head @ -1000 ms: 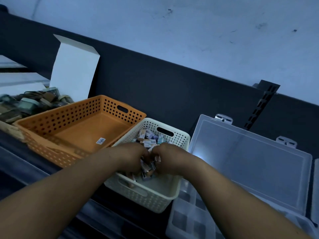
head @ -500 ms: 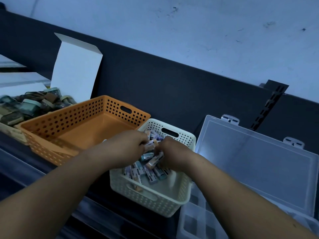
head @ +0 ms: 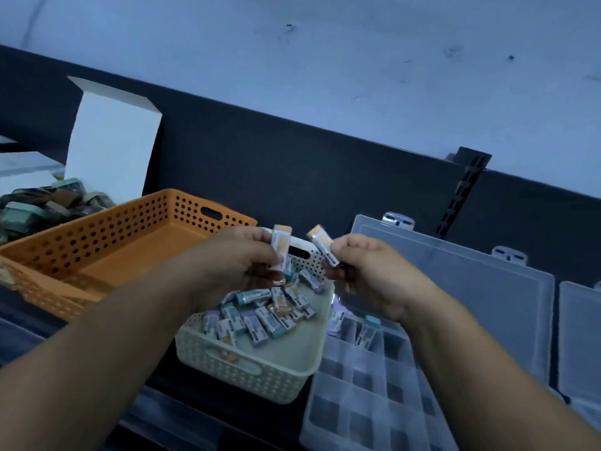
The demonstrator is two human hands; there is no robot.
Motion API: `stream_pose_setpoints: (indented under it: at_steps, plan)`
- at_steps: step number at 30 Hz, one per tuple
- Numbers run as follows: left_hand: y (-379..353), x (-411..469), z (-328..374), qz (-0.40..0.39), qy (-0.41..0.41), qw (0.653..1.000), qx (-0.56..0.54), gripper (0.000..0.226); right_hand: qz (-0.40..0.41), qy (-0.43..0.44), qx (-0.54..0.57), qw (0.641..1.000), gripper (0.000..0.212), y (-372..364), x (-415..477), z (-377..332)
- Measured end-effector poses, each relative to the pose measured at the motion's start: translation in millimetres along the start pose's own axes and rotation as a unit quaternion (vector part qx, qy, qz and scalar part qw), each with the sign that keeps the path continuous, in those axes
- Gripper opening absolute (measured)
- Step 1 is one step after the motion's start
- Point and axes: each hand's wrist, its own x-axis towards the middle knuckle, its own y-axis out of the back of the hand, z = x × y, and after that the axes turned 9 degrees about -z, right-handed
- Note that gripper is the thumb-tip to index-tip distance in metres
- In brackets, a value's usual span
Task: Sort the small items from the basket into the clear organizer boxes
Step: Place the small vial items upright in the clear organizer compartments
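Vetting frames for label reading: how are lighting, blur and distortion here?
Head view: dim, blue cast; wide-angle lens tilts the back wall; small items in the basket are soft, print unreadable; packets in the left hand and right hand slightly clearer.

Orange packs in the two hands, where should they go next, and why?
Likely next: the right hand carries its pack down into an empty organizer cell just below. It pinches the pack clear of the basket, and the organizer lies open beside it.
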Motion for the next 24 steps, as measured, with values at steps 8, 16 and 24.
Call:
stream_pose_setpoints:
  at_steps: [8, 16, 24]
  plan:
    - [-81, 21, 14, -0.051, -0.048, 0.997, 0.035, 0.035, 0.017, 0.016, 0.230, 0.973, 0.032, 62, -62, 7]
    - [-141, 53, 0, -0.063, -0.072, 0.968, 0.234, 0.011, 0.098, -0.026, -0.082, 0.991, 0.011, 96, -98, 24]
    - [-165, 75, -24, -0.040, -0.088, 0.867, 0.489, 0.015, 0.149, -0.024, -0.325, 0.934, 0.018, 119, -95, 63]
